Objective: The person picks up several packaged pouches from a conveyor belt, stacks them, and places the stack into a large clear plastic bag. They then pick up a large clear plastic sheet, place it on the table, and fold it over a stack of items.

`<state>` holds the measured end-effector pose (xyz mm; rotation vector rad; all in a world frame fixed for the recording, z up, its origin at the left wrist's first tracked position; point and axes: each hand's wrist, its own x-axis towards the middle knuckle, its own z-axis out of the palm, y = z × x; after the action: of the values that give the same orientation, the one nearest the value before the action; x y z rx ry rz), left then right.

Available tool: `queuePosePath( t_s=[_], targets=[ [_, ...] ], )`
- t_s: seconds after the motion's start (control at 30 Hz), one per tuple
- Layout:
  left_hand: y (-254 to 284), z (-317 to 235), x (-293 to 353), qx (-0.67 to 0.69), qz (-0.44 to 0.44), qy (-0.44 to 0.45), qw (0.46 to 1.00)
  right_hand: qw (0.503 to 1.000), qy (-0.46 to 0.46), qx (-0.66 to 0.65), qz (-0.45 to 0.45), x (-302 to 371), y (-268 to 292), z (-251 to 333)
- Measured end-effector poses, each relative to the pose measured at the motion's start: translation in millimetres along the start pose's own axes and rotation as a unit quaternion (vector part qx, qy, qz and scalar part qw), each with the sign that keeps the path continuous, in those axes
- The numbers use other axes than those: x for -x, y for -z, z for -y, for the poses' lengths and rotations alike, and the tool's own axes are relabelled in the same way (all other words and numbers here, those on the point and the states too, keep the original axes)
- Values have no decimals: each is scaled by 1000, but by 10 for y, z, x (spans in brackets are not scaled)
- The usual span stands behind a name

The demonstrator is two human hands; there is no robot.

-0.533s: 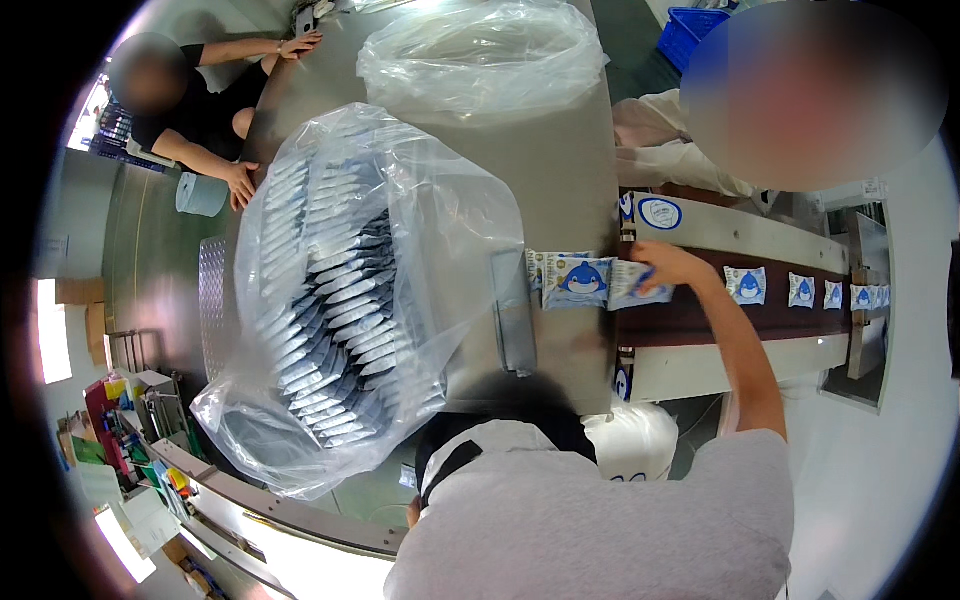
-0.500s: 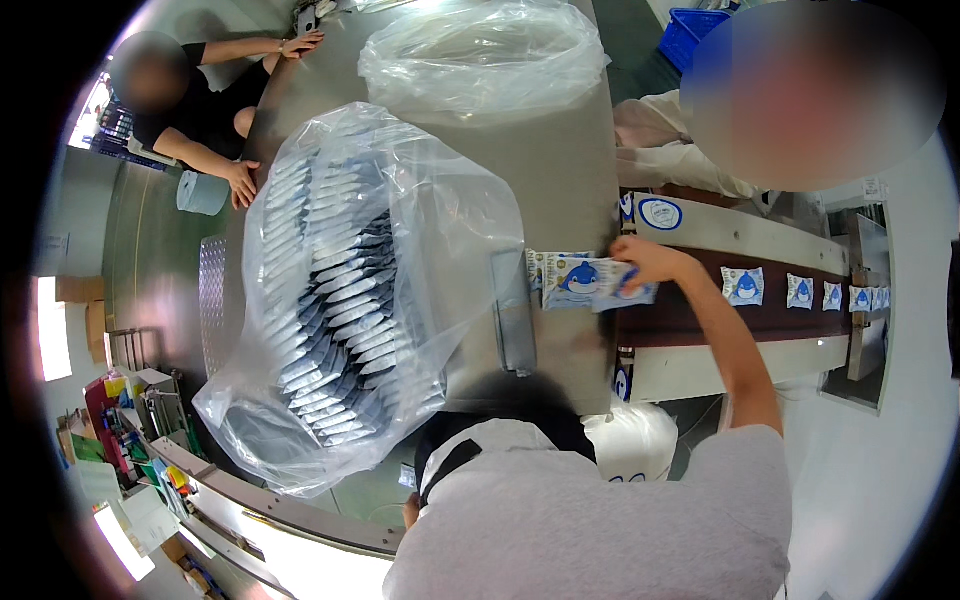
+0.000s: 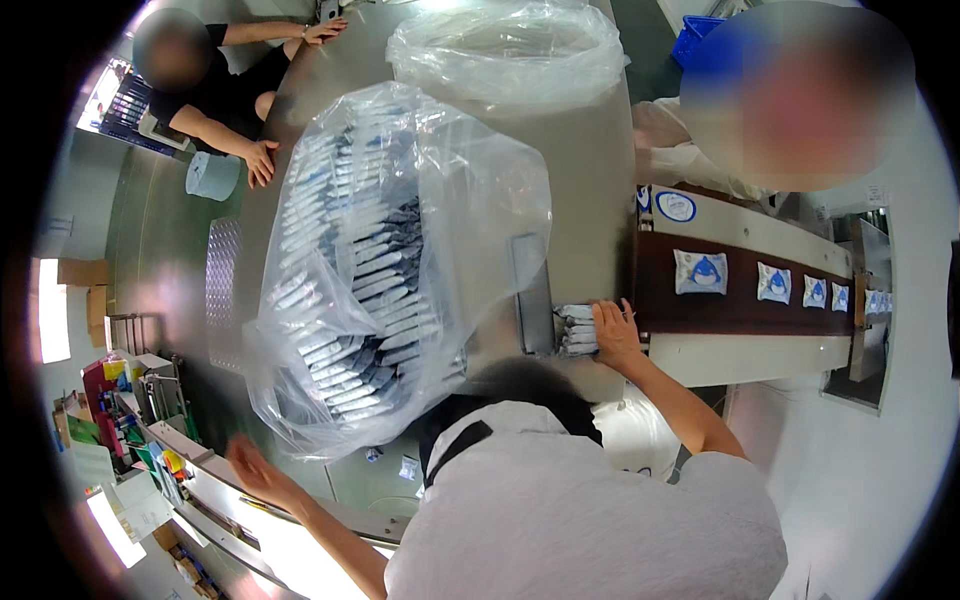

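While pressed to the small packets (image 3: 578, 330), right hand (image 3: 616, 330): spread over their right end at the near right of the steel table (image 3: 592, 170), with fingers extended toward the far side; touching, but cannot tell a firm grip from a light push.
Left hand (image 3: 258, 468): released, blurred by motion, loosely extended at near left, close to the near left end of the large bag (image 3: 485, 190) and well apart from the right hand.
Small packets, place: lying close together on the table, between the right hand and a gray bar (image 3: 532, 295); seen edge-on as silvery layers.
Gray bar: lying near to far, just left of the small packets.
Large bag: clear, spread across the left part of the table and over its near left edge; filled with bagged packets (image 3: 390, 265) in leaning, overlapping rows.
Second bag (image 3: 505, 55): clear, crumpled, lying on the table's far end.
Conveyor belt (image 3: 740, 318): dark brown, leading right from the table's right edge; bearing a line of spaced white-and-blue belt packets (image 3: 702, 272).
Co-worker's hand (image 3: 260, 162): resting at the table's left edge, toward the far side.
Blue crate (image 3: 693, 42): standing at far right, partly hidden.
White sack (image 3: 638, 432): slumped below the table's near right corner.
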<state>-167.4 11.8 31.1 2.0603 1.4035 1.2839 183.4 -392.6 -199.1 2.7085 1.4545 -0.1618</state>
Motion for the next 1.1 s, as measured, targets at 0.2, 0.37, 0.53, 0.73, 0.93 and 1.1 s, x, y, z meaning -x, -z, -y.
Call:
queuePosePath(
  t_s=[0.2, 0.37, 0.53, 0.73, 0.93, 1.1],
  targets=[
    [-1234, -1616, -149, -191, 366, -477, 776, 943, -207, -253, 63, 69, 553, 56],
    [-1680, -908, -438, -377, 255, -654, 605, 832, -171, -527, -23, -30, 1428, 407],
    [-1469, -1042, -1239, -233, 348, -403, 813, 726, -73, -681, -54, -383, 1907, 799],
    [-1080, -967, -2177, -93, 93, -298, 945, 851, 115, -510, -40, -1290, 2521, 1428],
    [-841, -936, -2565, 58, 43, -210, 975, 962, 152, -174, -147, -2968, 2524, 2150],
    [-937, -1053, -2561, 90, 69, -235, 965, 957, 178, -13, -227, -3837, 2186, 3068]
  ],
)
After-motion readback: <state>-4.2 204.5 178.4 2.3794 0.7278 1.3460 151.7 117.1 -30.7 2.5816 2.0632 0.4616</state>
